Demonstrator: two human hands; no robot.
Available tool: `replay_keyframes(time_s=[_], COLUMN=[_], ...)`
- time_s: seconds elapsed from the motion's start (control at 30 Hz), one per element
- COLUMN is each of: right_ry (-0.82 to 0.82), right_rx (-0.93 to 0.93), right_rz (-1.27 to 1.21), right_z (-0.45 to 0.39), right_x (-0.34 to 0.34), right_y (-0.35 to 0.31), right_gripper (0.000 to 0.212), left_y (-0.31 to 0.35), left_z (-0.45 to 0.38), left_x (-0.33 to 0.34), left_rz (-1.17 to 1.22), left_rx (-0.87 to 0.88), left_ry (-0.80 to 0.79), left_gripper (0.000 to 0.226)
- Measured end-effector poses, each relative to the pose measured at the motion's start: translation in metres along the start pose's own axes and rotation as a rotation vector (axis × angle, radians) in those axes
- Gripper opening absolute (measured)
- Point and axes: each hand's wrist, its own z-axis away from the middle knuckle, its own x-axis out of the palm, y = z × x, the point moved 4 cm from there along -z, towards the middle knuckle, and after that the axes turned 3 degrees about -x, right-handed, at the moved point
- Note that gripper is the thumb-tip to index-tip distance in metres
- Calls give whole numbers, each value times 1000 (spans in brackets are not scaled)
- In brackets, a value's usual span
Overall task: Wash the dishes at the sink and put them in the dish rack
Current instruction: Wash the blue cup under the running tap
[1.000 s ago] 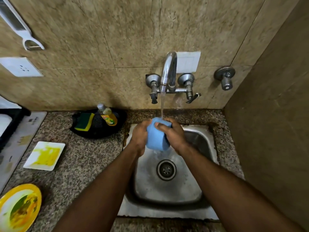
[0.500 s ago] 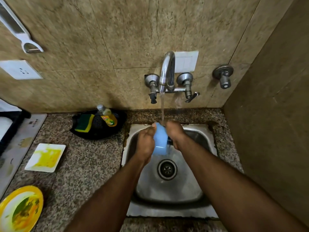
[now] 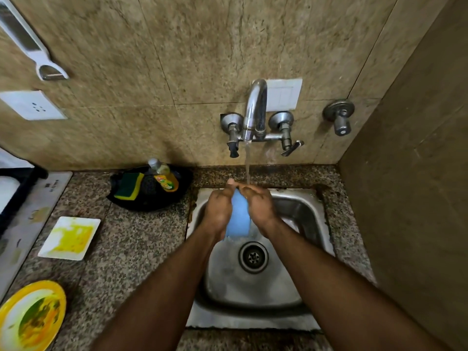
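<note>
A light blue cup (image 3: 238,219) is held over the steel sink (image 3: 304,214), squeezed between both hands. My left hand (image 3: 219,210) grips its left side and my right hand (image 3: 259,207) grips its right side, fingers meeting over the top. Water runs from the chrome tap (image 3: 255,107) onto my fingers. Only a narrow strip of the cup shows between the palms. On the counter to the left lie a white square plate (image 3: 69,238) smeared yellow and a yellow round plate (image 3: 30,317) with food remains.
A black dish (image 3: 149,198) behind the counter holds a green-yellow sponge (image 3: 128,186) and a soap bottle (image 3: 163,177). A stove edge (image 3: 27,211) runs along the left. A wall stands close on the right. A spare valve (image 3: 339,117) sticks out of the tiles.
The cup has turned between my hands, from showing its broad side to showing only a narrow strip. Both hands closed in around it and dropped slightly lower over the sink.
</note>
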Motion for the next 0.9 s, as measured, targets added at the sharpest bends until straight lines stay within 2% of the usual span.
replay_keyframes(time_s=[0.1,0.17,0.2,0.3,0.37,0.47,0.57,0.63,0.73,0.83,0.9], right_ry=[22,-69,-96,0,63,58,94,124,293,236,165], right_rx=[165,406,451,284,106,-56,-53,21,164,151,-2], right_rz=[104,91,65,152,292,427,354,257,136,308,477], right_z=[1,10,13,4,1,1,-3,-9,-21,-27,-19], right_x=[-1,2,3,-2,-7,-8,-10,-16,-41,-46,-32], right_y=[-9,-10,-9,-2,-1,-3,-10,-11,-4,-7,-21], right_gripper=[21,32,39,57,52,44,34,29,11,15,24], left_y=[-12,-19,-17,-12,-7,1,16,16,9,0,-7], left_z=[1,-1,-1,-12,-19,-22,-18,-18,-14,-11,-13], left_x=[-2,-1,-1,-3,-4,2,7,8,15,14,12], left_rz=[37,96,115,133,144,50,-134,-167,-138,-78,-4], left_rx=[-12,-29,-39,-109,-155,-126,37,96,144,89,6], left_ry=[-8,-8,3,-50,-103,-3,92,68,19,84,98], left_gripper=[51,49,44,36,48,44,34,33,43,55,52])
